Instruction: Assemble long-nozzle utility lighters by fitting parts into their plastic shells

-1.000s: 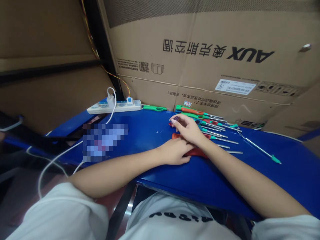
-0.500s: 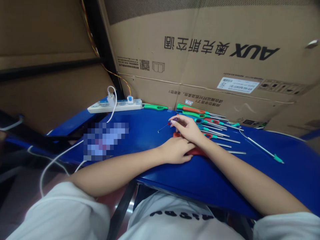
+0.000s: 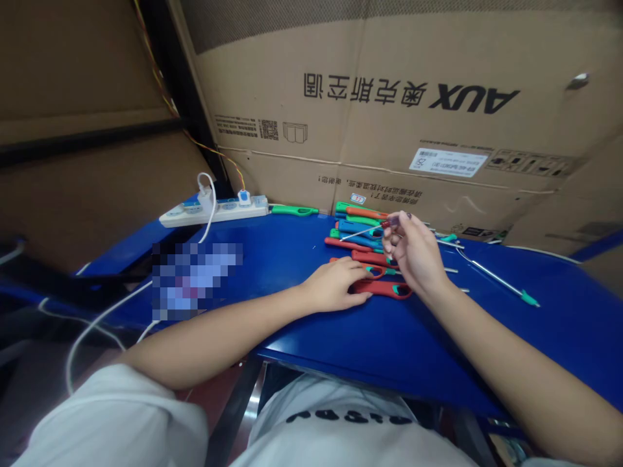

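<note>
A thin tool (image 3: 387,224) with a dark red handle is in the right hand (image 3: 413,250), whose fingers are clamped on this handle; the metal shaft points leftward, above the row of coloured lighters (image 3: 351,226). The left hand (image 3: 335,284) touches a red lighter (image 3: 382,287); whether its fingers grip it, I cannot tell. Everything is over the blue worktop (image 3: 296,337), before the cardboard wall (image 3: 389,136).

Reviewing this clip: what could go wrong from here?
The thin tool in the right hand points over a row of handles, so its tip might scratch one. The left hand rests at the nearer red handles; a nudge could shift them. A white cable runs close to the left forearm, which might snag it.
</note>
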`<state>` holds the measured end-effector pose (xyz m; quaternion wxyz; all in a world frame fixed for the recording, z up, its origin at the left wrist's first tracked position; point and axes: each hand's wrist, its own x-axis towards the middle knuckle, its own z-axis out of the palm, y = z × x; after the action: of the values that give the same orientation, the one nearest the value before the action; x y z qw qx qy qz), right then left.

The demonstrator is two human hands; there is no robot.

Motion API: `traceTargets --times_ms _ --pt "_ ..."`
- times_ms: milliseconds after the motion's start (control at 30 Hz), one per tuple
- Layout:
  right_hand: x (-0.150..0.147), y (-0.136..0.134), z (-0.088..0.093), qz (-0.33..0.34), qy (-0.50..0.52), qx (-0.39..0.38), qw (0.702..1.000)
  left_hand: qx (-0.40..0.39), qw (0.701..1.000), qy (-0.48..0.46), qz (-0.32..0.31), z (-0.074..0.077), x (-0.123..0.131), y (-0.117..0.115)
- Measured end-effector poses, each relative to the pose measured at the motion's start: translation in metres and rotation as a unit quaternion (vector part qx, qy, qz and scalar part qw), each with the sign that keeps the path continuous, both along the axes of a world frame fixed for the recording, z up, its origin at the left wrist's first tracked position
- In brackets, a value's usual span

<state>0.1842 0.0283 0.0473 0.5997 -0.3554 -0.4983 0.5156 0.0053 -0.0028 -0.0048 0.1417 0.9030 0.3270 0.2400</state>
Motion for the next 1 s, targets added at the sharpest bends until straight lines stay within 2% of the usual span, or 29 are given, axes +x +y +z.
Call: traceTargets --times_ms 100,200,300,400,533,867,1000 --pt "0.019 -0.007 -0.006 -0.023 0.028 -0.006 0.999 -0.027 0.993 -0.118 0.016 -0.002 0.003 0.001" --pt "0.033 -0.012 -0.015 -0.04 0.024 0.013 0.999 -0.067 0.968 -0.24 0.038 -0.003 0.006 0.0" --pt "0.038 -0.017 -0.021 -0.053 0.026 0.008 0.998 -0.111 0.948 -0.29 0.075 0.0 0.007 -0.001" --pt "0.036 -0.022 -0.021 -0.045 0.042 -0.018 0.998 -0.128 0.939 -0.307 0.09 0.004 0.007 -0.005" --pt "0.03 -0.028 -0.018 -0.035 0.057 -0.046 0.997 -0.093 0.945 -0.307 0.068 0.01 0.007 -0.01" --pt "0.029 -0.029 -0.022 -0.046 0.028 -0.035 0.998 -0.016 0.951 -0.301 0.07 0.017 0.005 -0.016" --pt "0.03 -0.028 -0.022 -0.044 0.015 -0.028 0.999 -0.009 0.952 -0.298 0.076 0.015 0.004 -0.015"
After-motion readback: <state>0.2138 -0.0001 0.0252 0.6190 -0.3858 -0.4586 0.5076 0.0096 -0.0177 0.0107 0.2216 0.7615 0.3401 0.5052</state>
